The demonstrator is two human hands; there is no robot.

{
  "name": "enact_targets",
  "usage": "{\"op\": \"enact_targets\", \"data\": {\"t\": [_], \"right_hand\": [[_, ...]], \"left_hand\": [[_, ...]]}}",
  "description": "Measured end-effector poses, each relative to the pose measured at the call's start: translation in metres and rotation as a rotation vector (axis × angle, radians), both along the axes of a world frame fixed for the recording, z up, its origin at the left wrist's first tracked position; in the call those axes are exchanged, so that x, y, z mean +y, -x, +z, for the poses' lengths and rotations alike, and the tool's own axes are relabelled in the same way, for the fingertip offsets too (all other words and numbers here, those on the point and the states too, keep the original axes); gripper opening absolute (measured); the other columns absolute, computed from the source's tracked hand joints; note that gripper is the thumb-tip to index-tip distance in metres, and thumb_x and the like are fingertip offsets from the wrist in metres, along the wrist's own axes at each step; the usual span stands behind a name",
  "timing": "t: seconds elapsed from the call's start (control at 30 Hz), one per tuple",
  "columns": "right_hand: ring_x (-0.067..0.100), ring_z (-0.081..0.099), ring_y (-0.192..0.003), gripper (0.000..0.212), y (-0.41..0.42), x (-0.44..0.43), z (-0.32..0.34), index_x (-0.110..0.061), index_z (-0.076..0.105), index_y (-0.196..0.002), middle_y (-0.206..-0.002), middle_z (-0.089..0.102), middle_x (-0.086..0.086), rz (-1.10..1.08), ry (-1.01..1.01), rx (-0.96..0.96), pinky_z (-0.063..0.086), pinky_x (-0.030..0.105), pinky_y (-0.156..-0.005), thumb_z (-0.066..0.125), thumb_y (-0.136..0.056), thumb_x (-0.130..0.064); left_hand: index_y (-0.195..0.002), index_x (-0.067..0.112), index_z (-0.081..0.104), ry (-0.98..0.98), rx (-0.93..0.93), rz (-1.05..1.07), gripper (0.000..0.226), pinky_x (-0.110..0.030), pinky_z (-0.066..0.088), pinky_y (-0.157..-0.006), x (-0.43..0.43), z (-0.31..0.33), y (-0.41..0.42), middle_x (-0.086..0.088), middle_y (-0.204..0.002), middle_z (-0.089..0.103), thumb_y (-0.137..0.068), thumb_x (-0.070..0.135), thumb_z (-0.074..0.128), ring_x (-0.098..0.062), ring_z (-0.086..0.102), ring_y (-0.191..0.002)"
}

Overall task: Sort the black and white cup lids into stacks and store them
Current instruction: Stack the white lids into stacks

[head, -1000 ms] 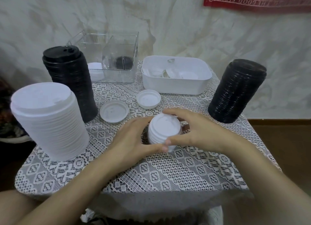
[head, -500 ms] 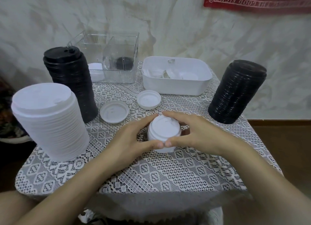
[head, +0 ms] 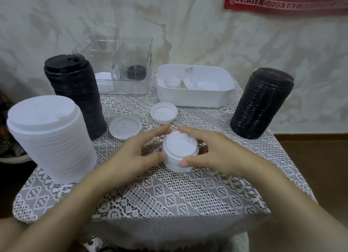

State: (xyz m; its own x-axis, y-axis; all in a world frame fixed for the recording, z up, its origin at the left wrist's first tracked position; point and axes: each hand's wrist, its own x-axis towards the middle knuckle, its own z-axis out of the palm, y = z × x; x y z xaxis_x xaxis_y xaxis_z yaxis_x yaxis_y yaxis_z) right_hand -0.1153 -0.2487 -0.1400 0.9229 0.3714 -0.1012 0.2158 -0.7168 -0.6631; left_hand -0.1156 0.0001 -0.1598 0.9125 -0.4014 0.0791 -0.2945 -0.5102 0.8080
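A short stack of white lids (head: 179, 151) stands on the lace-covered table (head: 169, 195), near its middle. My left hand (head: 135, 157) cups it from the left, thumb against its side. My right hand (head: 212, 153) cups it from the right, thumb on its front and index finger at its back rim. Two loose white lids (head: 125, 126) (head: 163, 113) lie upside down just behind. A tall white lid stack (head: 50, 138) stands at the left, with a tall black stack (head: 75, 95) behind it. Another tall black stack (head: 261, 104) stands at the right.
A white bin (head: 195, 99) at the back holds several loose white lids. Left of it is a clear divided container (head: 130, 89) with black lids (head: 136, 71) in one part and white lids (head: 103, 82) in another. The wall is close behind.
My two thumbs, which met in front of the short stack, have drawn apart and both hands have spread a little. The stack has stayed in place.
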Motion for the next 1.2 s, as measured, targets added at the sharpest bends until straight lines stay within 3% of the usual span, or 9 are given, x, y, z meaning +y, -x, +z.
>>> {"op": "enact_targets", "data": {"t": [0.07,0.17,0.27,0.5,0.6,0.73,0.87,1.03,1.2], "right_hand": [[0.005,0.059,-0.123,0.094,0.0,-0.001,0.001,-0.059,0.035,-0.151,-0.15,0.05,-0.02,0.005,-0.006,0.022,0.044,0.039,-0.114,0.087,-0.072,-0.055],[0.005,0.058,-0.125,0.094,0.0,0.0,0.004,-0.059,0.034,-0.152,-0.151,0.049,-0.021,0.01,0.002,0.032,0.042,0.038,-0.116,0.086,-0.073,-0.055],[0.003,0.057,-0.125,0.095,-0.001,0.001,0.005,-0.058,0.034,-0.152,-0.151,0.049,-0.022,0.016,-0.002,0.035,0.042,0.038,-0.116,0.086,-0.073,-0.057],[0.003,0.053,-0.131,0.101,-0.004,-0.004,0.003,-0.06,0.031,-0.152,-0.151,0.049,-0.024,0.037,-0.06,0.024,0.045,0.043,-0.115,0.078,-0.062,-0.073],[0.002,0.055,-0.128,0.095,-0.005,-0.006,0.003,-0.057,0.035,-0.151,-0.151,0.049,-0.025,0.024,-0.076,0.014,0.048,0.045,-0.111,0.073,-0.066,-0.076],[-0.004,0.058,-0.122,0.07,-0.008,-0.007,0.001,-0.044,0.047,-0.151,-0.139,0.059,-0.024,-0.04,-0.107,-0.039,0.049,0.04,-0.11,0.068,-0.086,-0.062],[-0.003,0.058,-0.123,0.043,-0.017,-0.002,0.0,-0.037,0.056,-0.146,-0.136,0.064,-0.02,-0.13,-0.129,-0.143,0.045,0.04,-0.114,0.057,-0.103,-0.042],[0.002,0.059,-0.123,0.071,-0.023,0.012,0.009,-0.045,0.05,-0.147,-0.138,0.061,-0.023,-0.171,-0.246,-0.24,0.05,0.043,-0.107,0.072,-0.081,-0.057],[0.002,0.055,-0.127,0.095,-0.019,0.017,0.019,-0.046,0.033,-0.156,-0.148,0.056,-0.017,-0.131,-0.135,-0.303,0.045,0.041,-0.112,0.082,-0.076,-0.056]], "left_hand": [[-0.143,0.039,0.057,0.015,-0.085,0.108,0.054,-0.014,0.036,-0.111,0.006,-0.003,-0.007,0.03,-0.14,0.057,-0.099,0.009,0.063,0.014,0.045,-0.134],[-0.138,0.026,0.066,-0.24,-0.403,0.301,0.042,-0.035,0.048,-0.102,0.007,-0.018,-0.019,0.009,-0.131,0.068,-0.1,0.008,0.063,-0.013,0.059,-0.125],[-0.142,0.015,0.062,-0.478,-0.474,0.403,0.049,-0.045,0.047,-0.105,0.008,-0.032,-0.027,-0.006,-0.134,0.067,-0.095,0.003,0.065,-0.033,0.058,-0.125],[-0.138,0.028,0.064,-0.561,-0.41,0.53,0.042,-0.04,0.054,-0.088,0.006,-0.019,-0.023,0.004,-0.123,0.069,-0.1,0.009,0.059,-0.027,0.06,-0.113],[-0.125,0.023,0.072,-0.393,-0.433,0.518,0.026,-0.038,0.051,-0.082,-0.002,-0.005,-0.016,0.005,-0.116,0.072,-0.103,0.019,0.059,-0.021,0.064,-0.104],[-0.112,0.033,0.075,0.102,-0.262,0.495,0.022,-0.029,0.051,-0.074,-0.011,0.007,-0.009,0.016,-0.095,0.072,-0.099,0.018,0.066,-0.003,0.065,-0.085],[-0.103,0.027,0.074,0.529,-0.055,0.432,0.021,-0.033,0.06,-0.087,-0.012,0.009,-0.016,0.008,-0.096,0.077,-0.097,0.009,0.067,-0.014,0.074,-0.091],[-0.108,0.013,0.067,0.882,0.146,0.306,0.015,-0.032,0.064,-0.079,-0.022,0.016,-0.017,0.003,-0.094,0.075,-0.095,0.008,0.062,-0.014,0.075,-0.09],[-0.107,0.014,0.066,0.845,0.086,0.295,0.015,-0.027,0.062,-0.073,-0.03,0.016,-0.012,-0.004,-0.094,0.069,-0.093,0.008,0.065,-0.014,0.074,-0.084]]}}
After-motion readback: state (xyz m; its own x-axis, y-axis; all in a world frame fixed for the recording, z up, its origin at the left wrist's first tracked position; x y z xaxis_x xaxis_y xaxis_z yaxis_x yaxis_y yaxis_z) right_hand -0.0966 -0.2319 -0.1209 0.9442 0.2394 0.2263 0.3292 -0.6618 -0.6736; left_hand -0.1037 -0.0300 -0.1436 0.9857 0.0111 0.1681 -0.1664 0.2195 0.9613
